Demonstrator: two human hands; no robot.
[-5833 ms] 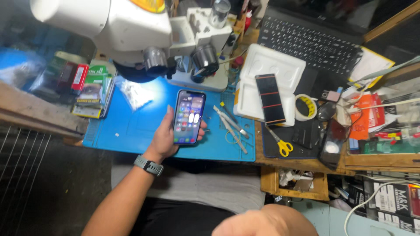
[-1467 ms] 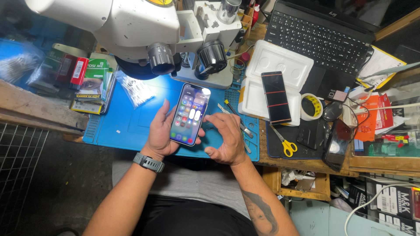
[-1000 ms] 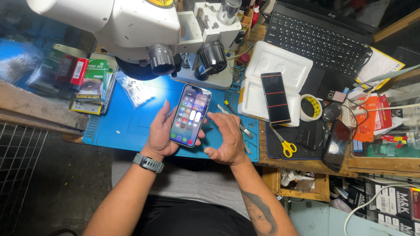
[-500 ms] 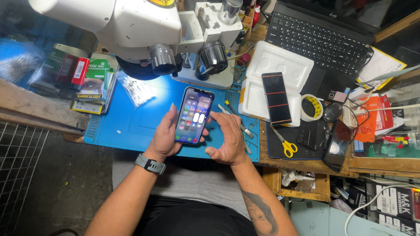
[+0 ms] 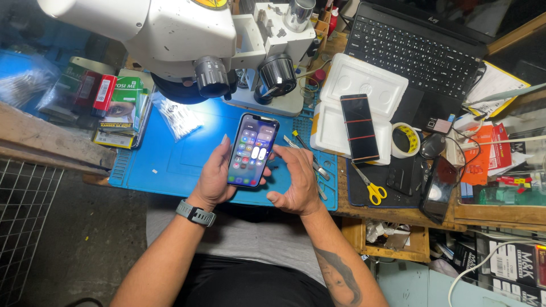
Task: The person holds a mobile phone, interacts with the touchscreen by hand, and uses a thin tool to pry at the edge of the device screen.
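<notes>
Screen changed: icon grid replaced by control panel.
Your left hand [image 5: 215,177] grasps the lit smartphone [image 5: 252,150]; your right hand [image 5: 296,181], loosely curled and holding nothing, touches its near edge above the blue mat [image 5: 165,165].

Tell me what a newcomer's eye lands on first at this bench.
The lit smartphone at centre, held up in the left hand with the right hand at its edge, over a blue work mat. Just above it looms a big white microscope. To the right, a dark phone lies on a white foam tray.
</notes>
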